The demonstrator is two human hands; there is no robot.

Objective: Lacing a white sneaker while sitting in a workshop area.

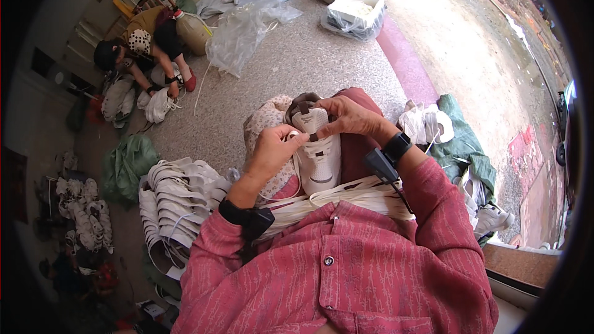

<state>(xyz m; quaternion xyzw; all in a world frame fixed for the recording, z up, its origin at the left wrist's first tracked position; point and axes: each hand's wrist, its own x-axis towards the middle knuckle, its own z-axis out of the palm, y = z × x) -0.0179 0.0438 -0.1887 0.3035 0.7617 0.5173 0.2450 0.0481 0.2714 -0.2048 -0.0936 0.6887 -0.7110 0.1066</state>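
A white shoe upper [323, 167] with brown tabs and a brown lining lies across my lap, toe toward me. My left hand [272, 156] is closed at its left side, thumb and forefinger pinching a white shoelace near a brown tab. From the right, my right hand [352, 116] grips the upper at its tongue [305, 122], the thumb by the same brown tab. Part of the lace is hidden by my fingers. Below the upper, a bundle of flat cream laces [371, 196] stretches over my lap.
Stacked white uppers [179, 201] stand at my left beside a green sack [130, 164]. More white uppers [426, 122] rest on green sheeting [461, 130] at right. A co-worker [145, 49] bends over shoes at far left. Clear plastic [244, 37] and a white box [359, 7] lie ahead.
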